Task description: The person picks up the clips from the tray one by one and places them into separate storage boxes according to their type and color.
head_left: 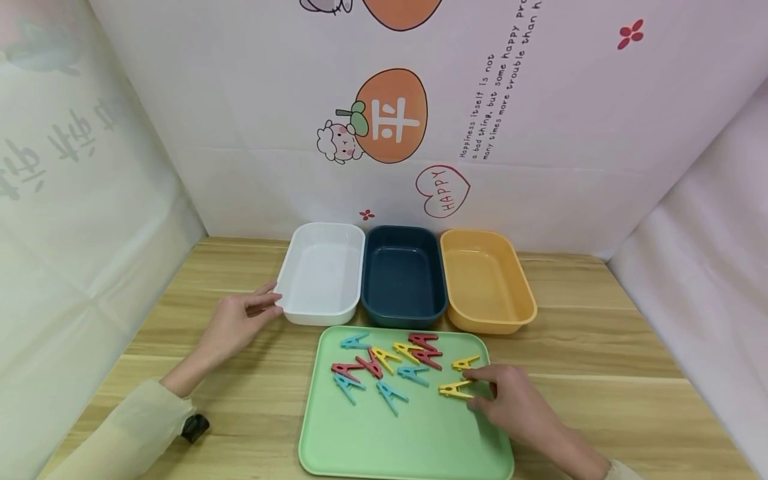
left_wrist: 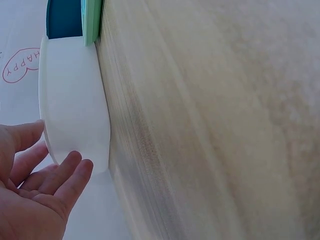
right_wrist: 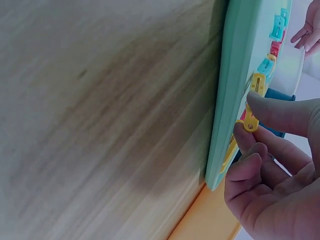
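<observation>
On the right side of the green tray (head_left: 384,440), the thumb and a finger of my right hand (head_left: 519,403) pinch the spread legs of a yellow clothespin (head_left: 454,389). That clothespin (right_wrist: 252,105) also shows between the thumb and fingertip in the right wrist view. Just above it lies another yellow clothespin (head_left: 465,363). Several blue, red and yellow clothespins are scattered over the tray's upper half, among them a blue one (head_left: 392,395) and a red one (head_left: 346,371). My left hand (head_left: 237,323) touches the near left corner of the white bin (head_left: 321,319) with loosely extended fingers.
A dark blue bin (head_left: 405,319) and a yellow-orange bin (head_left: 492,327) stand in a row right of the white one, behind the tray. A printed cloth (head_left: 252,133) hangs behind them. Wooden tabletop (head_left: 258,413) shows on both sides of the tray.
</observation>
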`<state>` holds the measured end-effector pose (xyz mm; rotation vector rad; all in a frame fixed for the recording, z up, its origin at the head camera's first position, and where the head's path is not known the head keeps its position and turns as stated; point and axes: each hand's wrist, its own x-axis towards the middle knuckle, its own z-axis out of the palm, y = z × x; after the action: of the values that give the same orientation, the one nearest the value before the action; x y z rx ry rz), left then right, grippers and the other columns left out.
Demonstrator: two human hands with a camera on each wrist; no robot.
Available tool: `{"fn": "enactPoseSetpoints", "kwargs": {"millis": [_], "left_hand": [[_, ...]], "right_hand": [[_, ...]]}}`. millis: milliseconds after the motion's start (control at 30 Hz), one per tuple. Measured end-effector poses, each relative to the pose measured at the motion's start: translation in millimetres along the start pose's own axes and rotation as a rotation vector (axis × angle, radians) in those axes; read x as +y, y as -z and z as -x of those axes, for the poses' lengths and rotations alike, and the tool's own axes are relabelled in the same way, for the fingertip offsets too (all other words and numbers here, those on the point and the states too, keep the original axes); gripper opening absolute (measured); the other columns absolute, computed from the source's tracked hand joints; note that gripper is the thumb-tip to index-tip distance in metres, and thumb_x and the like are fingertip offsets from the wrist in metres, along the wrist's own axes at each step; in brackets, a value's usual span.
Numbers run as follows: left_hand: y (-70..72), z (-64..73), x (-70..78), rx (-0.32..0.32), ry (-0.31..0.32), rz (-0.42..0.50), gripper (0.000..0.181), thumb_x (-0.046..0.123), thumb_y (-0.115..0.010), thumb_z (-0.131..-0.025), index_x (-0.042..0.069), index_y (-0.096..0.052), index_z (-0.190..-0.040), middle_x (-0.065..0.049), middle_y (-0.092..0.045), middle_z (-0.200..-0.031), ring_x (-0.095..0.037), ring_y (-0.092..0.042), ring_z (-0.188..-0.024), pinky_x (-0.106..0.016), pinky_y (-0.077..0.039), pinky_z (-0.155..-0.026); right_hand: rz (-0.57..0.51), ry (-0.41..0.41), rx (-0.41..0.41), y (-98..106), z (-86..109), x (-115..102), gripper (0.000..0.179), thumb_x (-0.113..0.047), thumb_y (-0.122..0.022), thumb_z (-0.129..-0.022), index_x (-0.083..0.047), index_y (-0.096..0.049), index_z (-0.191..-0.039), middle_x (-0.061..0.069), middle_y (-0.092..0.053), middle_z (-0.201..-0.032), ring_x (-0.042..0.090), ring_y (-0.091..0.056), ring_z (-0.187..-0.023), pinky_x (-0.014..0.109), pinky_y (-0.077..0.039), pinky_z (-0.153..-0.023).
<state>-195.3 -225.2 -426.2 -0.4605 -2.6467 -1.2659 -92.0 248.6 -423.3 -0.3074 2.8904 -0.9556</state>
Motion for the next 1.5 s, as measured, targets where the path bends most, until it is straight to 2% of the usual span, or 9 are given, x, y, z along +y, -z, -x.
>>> {"fn": "enactPoseSetpoints", "kwargs": {"millis": [167,400,600,667,900,1100,1167,1333,1500], "left_hand": [[-0.4,0.2,-0.3,0.002,0.003,0.013,0.030,0.011,-0.077,-0.099,-0.005,-0.075,-0.124,-0.018,-0.060,-0.145,-0.036,-0.066,-0.123,-0.018,-0.056,-0.089],[-0.6,0.1,-0.2,0.004,0.002,0.016,0.030,0.010,-0.077,-0.099,-0.006,-0.075,-0.124,-0.019,-0.060,-0.145,-0.036,-0.067,-0.122,-0.018,-0.056,-0.088],[-0.1,0.4,0.7,0.003,0.005,0.018,0.030,0.010,-0.077,-0.099,-0.006,-0.074,-0.124,-0.019,-0.060,-0.145,-0.036,-0.068,-0.120,-0.016,-0.056,-0.088],[0.2,0.6,1.1,0.003,0.004,0.015,0.030,0.010,-0.077,-0.099,-0.006,-0.074,-0.124,-0.019,-0.060,-0.145,-0.036,-0.067,-0.121,-0.017,-0.056,-0.088],[0.1,0.5,1.0,0.004,-0.001,0.007,0.030,0.011,-0.077,-0.099,-0.006,-0.074,-0.124,-0.019,-0.060,-0.145,-0.036,-0.067,-0.121,-0.024,-0.059,-0.089],[-0.5,0.2,-0.2,0.010,-0.005,0.012,0.029,0.010,-0.077,-0.099,-0.006,-0.075,-0.123,-0.019,-0.061,-0.145,-0.035,-0.068,-0.120,-0.019,-0.057,-0.088],[-0.6,0.2,-0.2,0.011,-0.005,0.011,0.029,0.010,-0.077,-0.099,-0.006,-0.075,-0.123,-0.019,-0.061,-0.144,-0.035,-0.068,-0.120,-0.022,-0.058,-0.088],[-0.7,0.4,-0.3,0.010,-0.003,0.009,0.030,0.010,-0.077,-0.099,-0.006,-0.075,-0.124,-0.018,-0.060,-0.145,-0.036,-0.068,-0.120,-0.031,-0.060,-0.090],[-0.8,-0.3,-0.5,0.005,-0.003,0.010,0.030,0.010,-0.077,-0.099,-0.006,-0.074,-0.124,-0.018,-0.060,-0.145,-0.035,-0.067,-0.121,-0.033,-0.060,-0.090]], "right_hand": [[-0.056,-0.015,-0.001,-0.3,-0.4,3.2,0.037,0.001,-0.090,-0.078,-0.008,-0.083,-0.113,-0.004,-0.050,-0.067,0.009,-0.044,-0.056,0.024,-0.040,-0.047],[-0.126,-0.057,-0.015,2.9,-0.7,5.6,0.035,-0.005,-0.093,-0.078,-0.010,-0.083,-0.112,-0.003,-0.049,-0.065,0.009,-0.043,-0.055,0.022,-0.037,-0.047],[-0.165,-0.077,-0.001,7.7,-1.8,4.9,0.035,-0.011,-0.095,-0.077,-0.010,-0.084,-0.111,-0.007,-0.041,-0.059,0.008,-0.038,-0.053,0.021,-0.032,-0.046],[-0.178,-0.097,0.010,9.5,-2.6,3.2,0.035,-0.012,-0.095,-0.077,-0.010,-0.084,-0.110,-0.007,-0.040,-0.058,0.008,-0.038,-0.053,0.021,-0.031,-0.046],[-0.227,-0.160,0.030,16.8,-6.0,-2.6,0.033,-0.013,-0.095,-0.078,-0.010,-0.084,-0.109,-0.001,-0.049,-0.061,0.013,-0.043,-0.056,0.022,-0.031,-0.046],[-0.304,-0.145,0.027,25.4,-11.4,-4.7,0.036,-0.014,-0.095,-0.078,-0.007,-0.083,-0.112,0.000,-0.051,-0.063,0.013,-0.046,-0.057,0.022,-0.033,-0.046],[-0.326,-0.127,0.028,28.4,-13.3,-5.7,0.037,-0.013,-0.094,-0.079,-0.005,-0.082,-0.113,0.000,-0.050,-0.063,0.012,-0.044,-0.057,0.022,-0.032,-0.046],[-0.368,-0.141,0.030,35.5,-17.9,-10.8,0.038,-0.013,-0.093,-0.080,-0.002,-0.081,-0.114,0.000,-0.047,-0.063,0.012,-0.041,-0.057,0.022,-0.029,-0.047],[-0.394,-0.155,0.028,41.6,-22.0,-16.6,0.039,-0.012,-0.093,-0.081,0.000,-0.080,-0.116,0.002,-0.049,-0.066,0.013,-0.042,-0.058,0.023,-0.028,-0.046]]}}
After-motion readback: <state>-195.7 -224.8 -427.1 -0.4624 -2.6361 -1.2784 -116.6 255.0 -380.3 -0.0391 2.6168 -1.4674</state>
